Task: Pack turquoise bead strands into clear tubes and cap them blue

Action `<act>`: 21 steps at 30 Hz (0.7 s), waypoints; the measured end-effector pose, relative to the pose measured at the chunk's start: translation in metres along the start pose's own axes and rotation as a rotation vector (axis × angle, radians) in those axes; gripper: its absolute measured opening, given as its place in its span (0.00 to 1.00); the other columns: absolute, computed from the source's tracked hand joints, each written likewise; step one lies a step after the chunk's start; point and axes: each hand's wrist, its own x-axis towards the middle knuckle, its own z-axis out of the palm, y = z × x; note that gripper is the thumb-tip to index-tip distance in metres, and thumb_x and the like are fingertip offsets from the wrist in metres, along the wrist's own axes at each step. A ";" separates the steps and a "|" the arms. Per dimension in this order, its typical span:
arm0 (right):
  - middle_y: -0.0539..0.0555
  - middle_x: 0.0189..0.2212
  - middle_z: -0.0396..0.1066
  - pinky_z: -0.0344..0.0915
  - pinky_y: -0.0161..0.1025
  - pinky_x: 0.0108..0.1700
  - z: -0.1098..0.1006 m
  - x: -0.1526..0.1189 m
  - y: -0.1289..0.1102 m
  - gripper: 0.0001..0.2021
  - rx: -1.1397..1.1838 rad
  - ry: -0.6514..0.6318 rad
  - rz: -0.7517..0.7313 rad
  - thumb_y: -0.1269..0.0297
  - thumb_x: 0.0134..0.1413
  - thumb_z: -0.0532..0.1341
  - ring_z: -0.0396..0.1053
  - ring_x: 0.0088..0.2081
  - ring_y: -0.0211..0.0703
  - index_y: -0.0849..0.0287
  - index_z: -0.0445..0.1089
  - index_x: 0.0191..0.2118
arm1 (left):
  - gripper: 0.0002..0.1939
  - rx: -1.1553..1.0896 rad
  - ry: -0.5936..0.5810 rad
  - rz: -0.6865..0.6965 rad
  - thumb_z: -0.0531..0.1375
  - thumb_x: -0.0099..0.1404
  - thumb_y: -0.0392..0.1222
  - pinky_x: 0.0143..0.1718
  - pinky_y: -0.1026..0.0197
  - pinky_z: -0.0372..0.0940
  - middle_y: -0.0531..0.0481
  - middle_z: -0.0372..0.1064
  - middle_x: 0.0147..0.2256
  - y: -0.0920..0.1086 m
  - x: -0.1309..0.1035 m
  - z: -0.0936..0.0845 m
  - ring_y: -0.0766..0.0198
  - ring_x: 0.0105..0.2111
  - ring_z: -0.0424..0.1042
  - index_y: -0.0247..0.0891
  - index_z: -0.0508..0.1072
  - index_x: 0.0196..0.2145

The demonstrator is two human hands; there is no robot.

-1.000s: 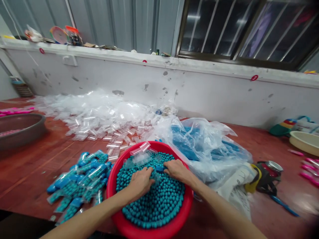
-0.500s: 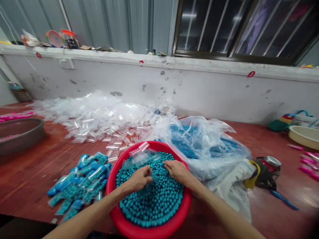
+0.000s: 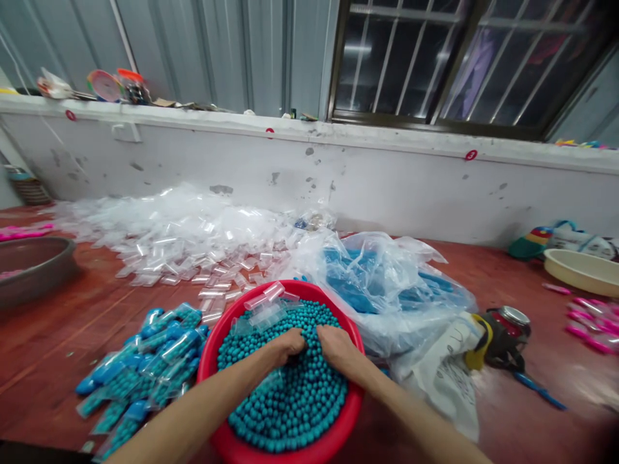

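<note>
A red basin (image 3: 355, 335) full of teal beads (image 3: 290, 412) stands at the bottom centre. My left hand (image 3: 290, 345) is over the beads near the middle, its fingers curled down; what they hold, if anything, is hidden. Just to its right my right hand (image 3: 333, 345) reaches into the beads with its fingertips out of sight among them. Several clear plastic sleeves (image 3: 265, 309) lie on the beads at the basin's back left. Left of the basin is a pile of filled teal packets (image 3: 145, 361) with blue ends.
Behind lies a heap of clear sleeves (image 3: 178, 225). A plastic bag with blue pieces (image 3: 372, 277) sits right of it. A white sack (image 3: 445, 380), a jar (image 3: 512, 319), pink packets (image 3: 594, 322) and a cream basin (image 3: 580, 270) are at right. A grey basin (image 3: 62, 270) is far left.
My left hand has moved right and my right hand has turned its fingers down into the beads, so the two are closer together. The view has shifted slightly.
</note>
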 end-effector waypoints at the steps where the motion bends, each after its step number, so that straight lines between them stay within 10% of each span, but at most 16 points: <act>1: 0.58 0.33 0.70 0.60 0.37 0.38 -0.004 0.000 0.003 0.09 0.044 -0.010 -0.009 0.75 0.50 0.51 0.67 0.37 0.45 0.61 0.67 0.33 | 0.13 -0.088 -0.027 0.001 0.52 0.62 0.43 0.33 0.59 0.65 0.48 0.66 0.37 -0.003 -0.003 -0.003 0.66 0.33 0.67 0.33 0.66 0.41; 8: 0.47 0.26 0.69 0.58 0.28 0.22 -0.023 -0.001 0.005 0.07 0.341 -0.045 -0.020 0.73 0.50 0.51 0.67 0.22 0.33 0.59 0.60 0.36 | 0.11 -0.567 -0.077 0.099 0.60 0.47 0.39 0.27 0.66 0.57 0.57 0.62 0.21 -0.009 -0.031 -0.021 0.71 0.22 0.63 0.35 0.65 0.30; 15: 0.56 0.39 0.71 0.60 0.38 0.42 -0.024 -0.016 -0.017 0.15 0.329 0.247 -0.060 0.70 0.51 0.53 0.67 0.41 0.44 0.59 0.63 0.46 | 0.15 -0.684 0.006 0.168 0.60 0.47 0.43 0.24 0.67 0.52 0.58 0.62 0.21 -0.005 -0.050 -0.025 0.70 0.22 0.63 0.37 0.62 0.32; 21: 0.54 0.45 0.69 0.59 0.37 0.48 -0.028 -0.017 -0.024 0.16 0.488 0.184 -0.135 0.67 0.54 0.50 0.65 0.46 0.41 0.58 0.65 0.48 | 0.13 -0.601 -0.032 0.167 0.54 0.54 0.49 0.20 0.67 0.54 0.56 0.65 0.22 -0.010 -0.062 -0.022 0.67 0.20 0.67 0.40 0.58 0.34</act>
